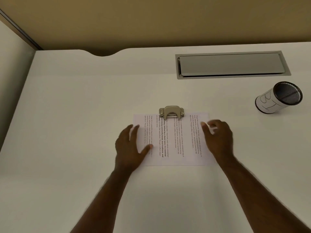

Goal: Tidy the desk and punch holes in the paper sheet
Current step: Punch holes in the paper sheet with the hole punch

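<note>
Head view looks down on a white desk (84,115) with the paper (175,140) lying flat near its middle, printed lines running near to far. At the paper's far edge sits the punch (171,112), its mouth over that edge, so the sheet seems already fed into the slot, though how deep it goes is hidden. Left hand (130,147) lies on the left part of the paper, fingers straight and spread, thumb on the printed area, pressing it flat and gripping nothing. Right hand (218,137) is at the right edge, fingers loosely bent over the sheet; it is blurred, and whether it touches or pinches the paper cannot be told. A mesh cup (279,98) with a white wrap stands well apart at far right, and a grey cable hatch (232,64) is set into the desk beyond it. The step in hand looks like squaring the sheet in the punch before pressing. Next move, as I judge it: keep one hand steadying the paper so it stays centred and straight, bring the other to the lever, and press straight down so the holes land evenly.
</note>
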The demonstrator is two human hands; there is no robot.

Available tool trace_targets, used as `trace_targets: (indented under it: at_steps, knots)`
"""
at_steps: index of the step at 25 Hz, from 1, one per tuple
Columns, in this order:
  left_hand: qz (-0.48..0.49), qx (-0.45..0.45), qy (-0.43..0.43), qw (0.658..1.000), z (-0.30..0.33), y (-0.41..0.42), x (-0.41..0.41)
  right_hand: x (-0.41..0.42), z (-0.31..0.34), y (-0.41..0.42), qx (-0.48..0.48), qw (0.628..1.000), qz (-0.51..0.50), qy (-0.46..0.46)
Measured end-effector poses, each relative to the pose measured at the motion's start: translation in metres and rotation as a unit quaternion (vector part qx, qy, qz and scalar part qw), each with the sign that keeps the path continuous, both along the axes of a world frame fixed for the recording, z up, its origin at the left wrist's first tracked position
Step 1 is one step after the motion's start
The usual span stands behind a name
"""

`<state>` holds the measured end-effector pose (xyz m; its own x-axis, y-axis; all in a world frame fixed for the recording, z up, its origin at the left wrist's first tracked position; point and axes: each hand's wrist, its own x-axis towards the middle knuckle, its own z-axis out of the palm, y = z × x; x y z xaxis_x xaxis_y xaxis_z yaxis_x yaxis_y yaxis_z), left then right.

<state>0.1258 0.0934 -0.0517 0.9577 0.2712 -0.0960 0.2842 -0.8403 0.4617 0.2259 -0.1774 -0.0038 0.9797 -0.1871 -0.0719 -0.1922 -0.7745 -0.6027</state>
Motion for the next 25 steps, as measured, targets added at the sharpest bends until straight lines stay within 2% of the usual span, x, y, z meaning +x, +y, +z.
trace_targets:
  at_steps: [3,7,10,16,25]
  knots:
    - [-0.097,0.019,0.024,0.995,-0.015,-0.013,-0.003,0.047,0.006,0.06,0.001,0.991,0.128,-0.03]
    - [-0.094,0.066,0.07,0.991,-0.027,-0.016,0.001,0.104,-0.013,0.124,-0.078,0.965,0.25,0.027]
    - [-0.087,0.08,0.077,0.99,-0.03,-0.018,0.002,0.126,-0.034,0.142,-0.139,0.953,0.263,0.057]
    - [-0.085,0.085,0.078,0.99,-0.032,-0.019,0.003,0.129,-0.058,0.145,-0.2,0.943,0.266,-0.012]
    - [-0.077,0.082,0.057,0.992,-0.036,-0.02,0.001,0.132,-0.067,0.149,-0.213,0.935,0.279,0.045]
